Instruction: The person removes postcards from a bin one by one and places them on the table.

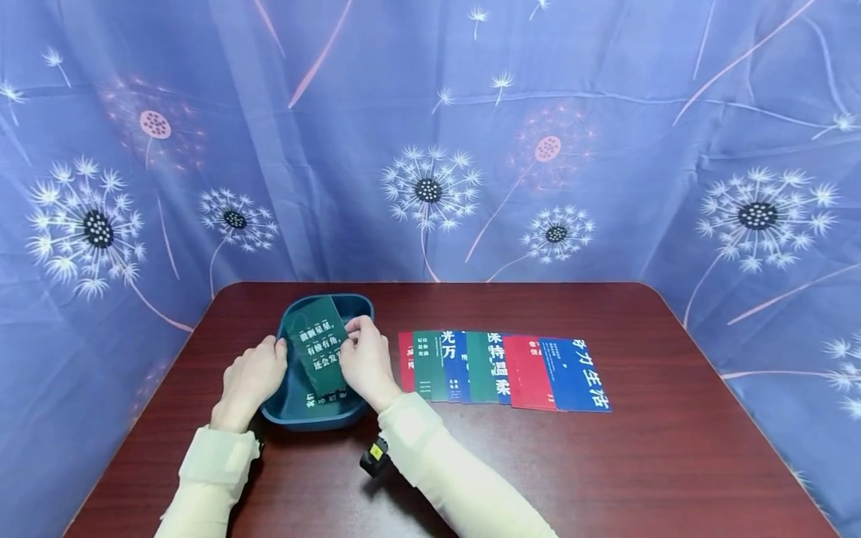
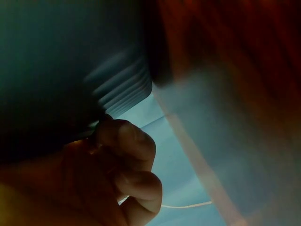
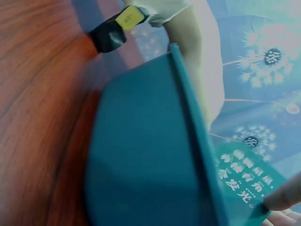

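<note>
A dark teal plastic bin (image 1: pixel 306 423) stands on the left part of the table. My left hand (image 1: pixel 250 379) grips its left rim; in the left wrist view the fingers (image 2: pixel 136 139) are curled at the bin's edge. Between thumb and fingers my right hand (image 1: pixel 366 364) pinches a green card (image 1: pixel 316 340) with white Chinese characters, tilted over the bin's opening. The right wrist view shows the same card (image 3: pixel 240 181) above the rim. Below it, at least one more dark green card (image 1: pixel 323 402) with white writing lies inside the bin.
To the right of the bin, an overlapping row of red, green and blue cards (image 1: pixel 494 370) lies on the reddish-brown wooden table (image 1: pixel 639 471). A blue cloth (image 1: pixel 430 112) with dandelion prints hangs behind the table and along its sides.
</note>
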A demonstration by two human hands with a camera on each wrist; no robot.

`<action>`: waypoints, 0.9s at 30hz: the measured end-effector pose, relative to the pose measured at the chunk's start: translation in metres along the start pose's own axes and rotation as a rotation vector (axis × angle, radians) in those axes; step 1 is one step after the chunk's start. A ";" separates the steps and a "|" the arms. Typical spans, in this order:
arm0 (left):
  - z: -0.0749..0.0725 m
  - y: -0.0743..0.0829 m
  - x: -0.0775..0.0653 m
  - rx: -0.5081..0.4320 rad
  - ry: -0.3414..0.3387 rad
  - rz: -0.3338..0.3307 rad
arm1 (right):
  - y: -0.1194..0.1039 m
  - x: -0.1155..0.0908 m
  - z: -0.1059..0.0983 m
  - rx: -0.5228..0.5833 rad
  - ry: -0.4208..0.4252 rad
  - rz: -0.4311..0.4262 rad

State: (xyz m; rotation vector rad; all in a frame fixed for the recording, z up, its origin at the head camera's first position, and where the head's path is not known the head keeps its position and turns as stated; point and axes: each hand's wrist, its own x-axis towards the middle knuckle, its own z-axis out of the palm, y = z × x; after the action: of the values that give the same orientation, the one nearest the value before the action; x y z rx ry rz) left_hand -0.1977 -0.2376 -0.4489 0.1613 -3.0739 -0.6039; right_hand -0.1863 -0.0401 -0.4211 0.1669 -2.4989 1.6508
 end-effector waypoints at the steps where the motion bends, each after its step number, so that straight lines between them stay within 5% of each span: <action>1: 0.000 -0.001 0.000 0.000 0.002 -0.002 | 0.000 0.001 -0.002 0.005 0.003 0.001; 9: 0.001 -0.001 0.001 -0.005 -0.005 -0.007 | 0.006 0.006 -0.028 0.034 0.038 0.057; 19: 0.002 -0.002 0.004 -0.009 0.010 -0.012 | 0.017 0.011 -0.094 0.227 0.079 0.049; 27: -0.003 -0.004 0.002 -0.008 0.008 -0.010 | 0.029 0.013 -0.140 0.385 0.188 0.089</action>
State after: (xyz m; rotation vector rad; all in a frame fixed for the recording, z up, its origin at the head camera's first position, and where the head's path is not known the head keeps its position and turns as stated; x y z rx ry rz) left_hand -0.1988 -0.2427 -0.4481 0.1790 -3.0643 -0.6146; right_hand -0.1963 0.1001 -0.3907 -0.0593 -2.0618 2.0630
